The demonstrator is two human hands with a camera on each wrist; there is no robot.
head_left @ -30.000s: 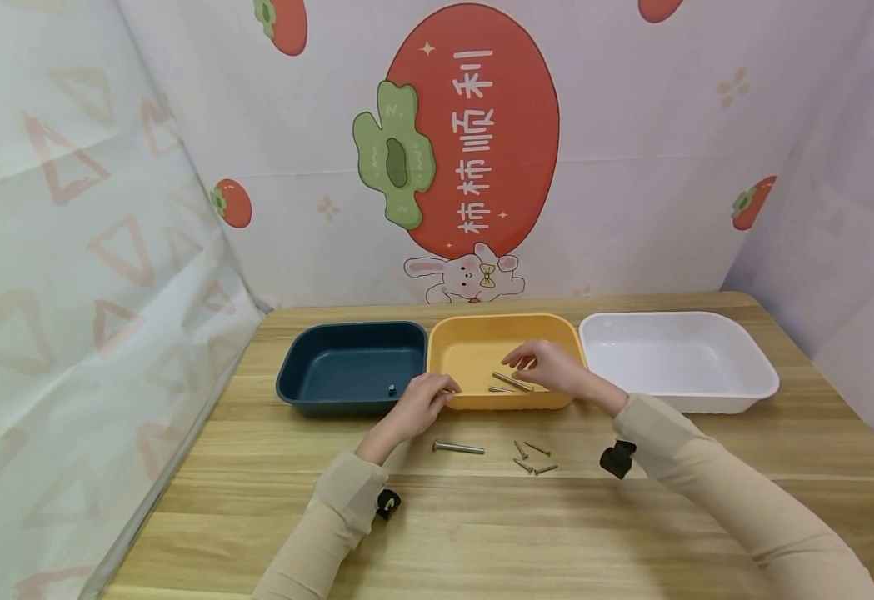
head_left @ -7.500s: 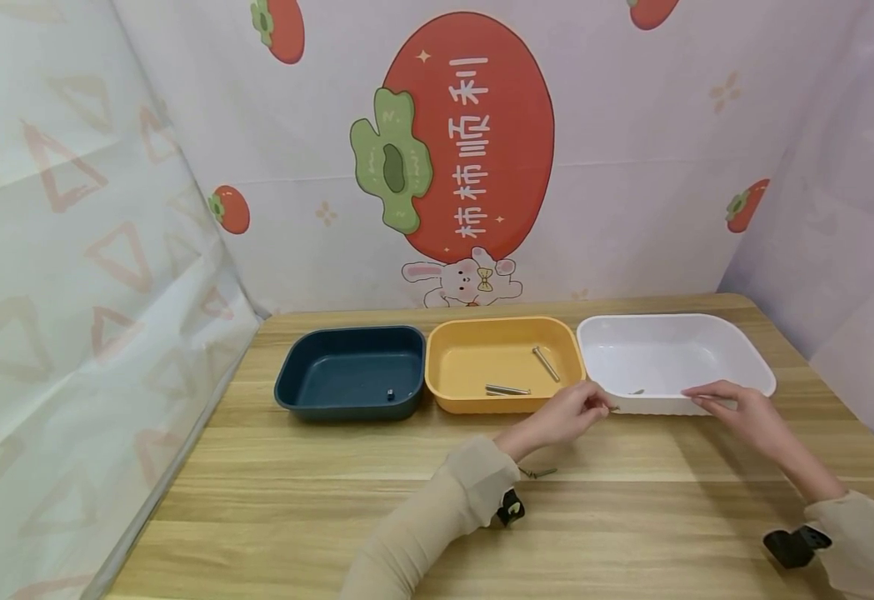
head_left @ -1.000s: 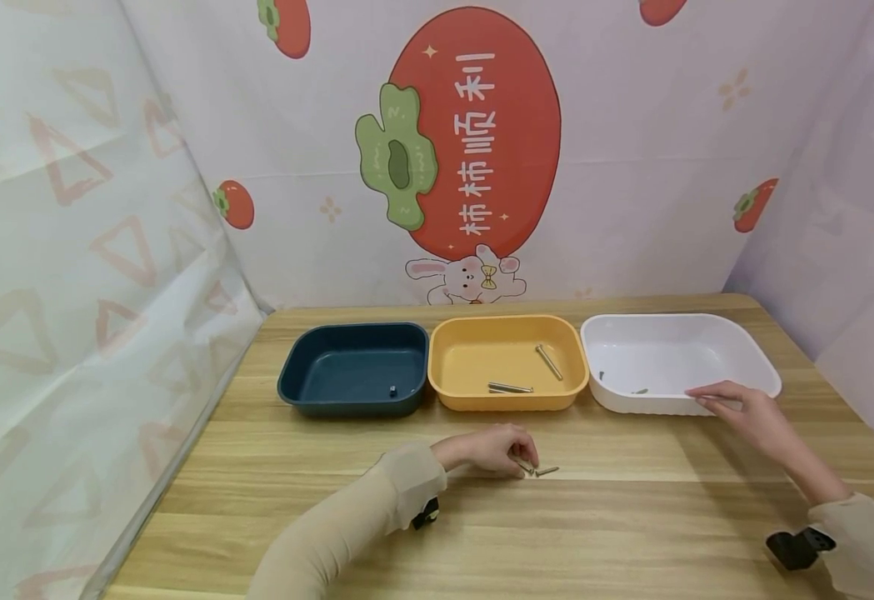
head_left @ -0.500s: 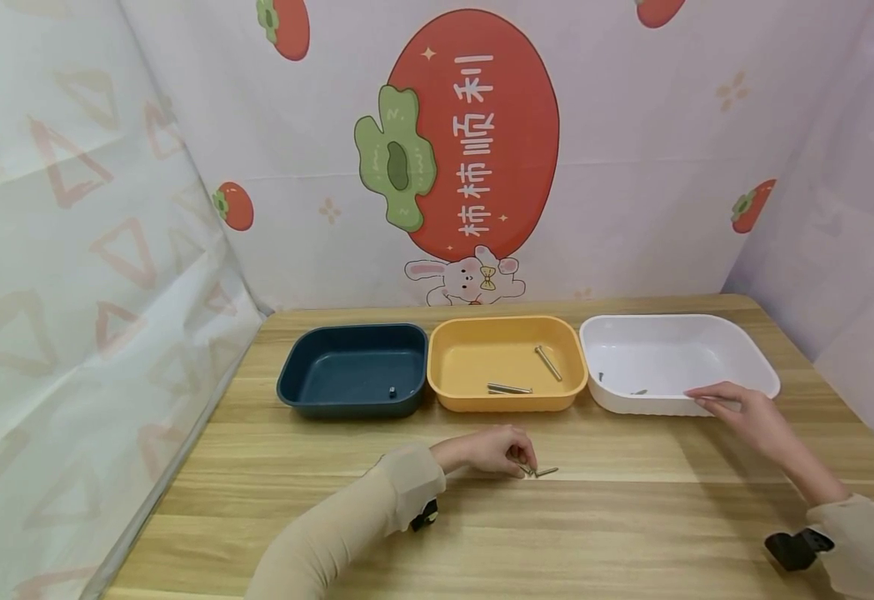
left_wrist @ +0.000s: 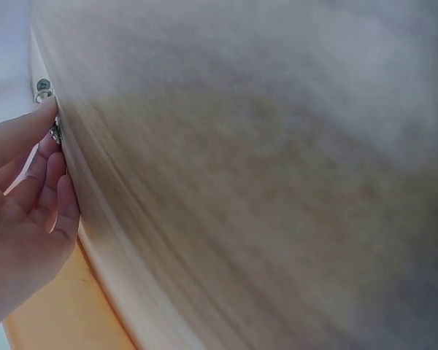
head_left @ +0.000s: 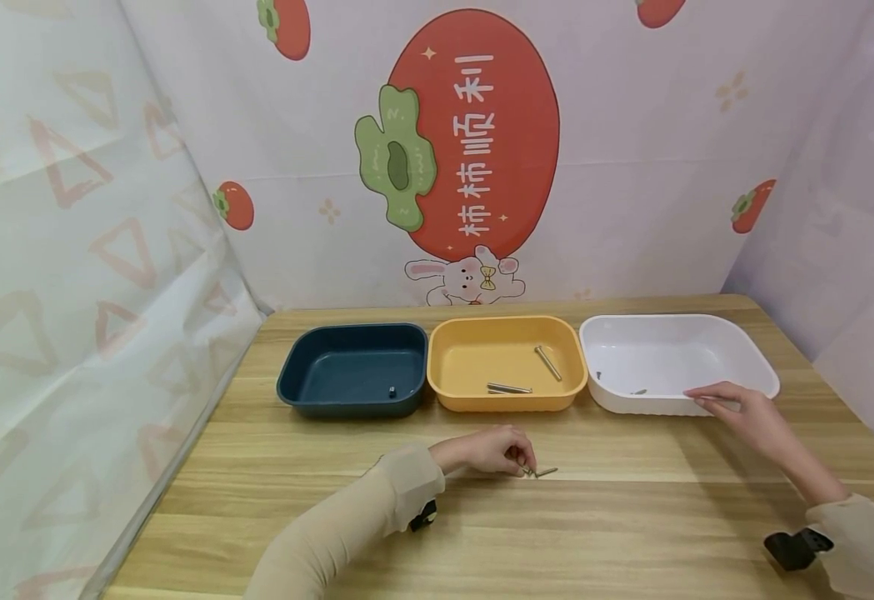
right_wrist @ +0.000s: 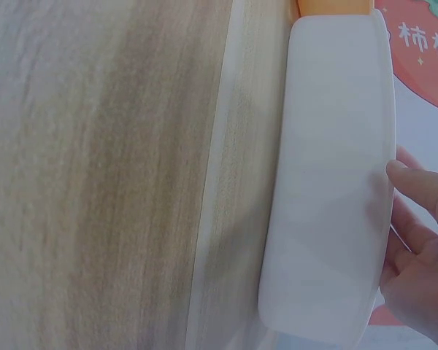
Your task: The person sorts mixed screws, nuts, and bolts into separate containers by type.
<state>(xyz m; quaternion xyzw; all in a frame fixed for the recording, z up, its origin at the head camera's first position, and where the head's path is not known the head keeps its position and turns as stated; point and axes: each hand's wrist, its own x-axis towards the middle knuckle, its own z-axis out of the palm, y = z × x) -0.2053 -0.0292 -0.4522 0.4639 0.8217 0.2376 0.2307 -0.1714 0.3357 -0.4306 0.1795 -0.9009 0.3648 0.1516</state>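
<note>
My left hand (head_left: pixel 492 450) is down on the table in the head view, pinching a small screw (left_wrist: pixel 55 134) between thumb and fingers. Right beside the fingertips lies another screw (head_left: pixel 546 472), its cross-slotted head showing in the left wrist view. At the front rim of the white bin (head_left: pixel 676 406), my right hand (head_left: pixel 751 419) holds on, thumb outside and fingers over the inner side, as the right wrist view shows. Inside that bin are two small screws, one near the left wall (head_left: pixel 598 376) and one near the front (head_left: pixel 638 392).
A yellow bin (head_left: pixel 507 403) in the middle holds several long bolts (head_left: pixel 548 363). To its left, a dark blue bin (head_left: pixel 354 409) contains a small metal nut (head_left: pixel 392 392). All three bins stand side by side toward the back of the wooden table (head_left: pixel 594 533), before a printed cloth.
Since the oldest frame, the large bolt left the table for the yellow bin and two screws went into the white bin. My right hand moved to the white rim; my left returned to the screws.
</note>
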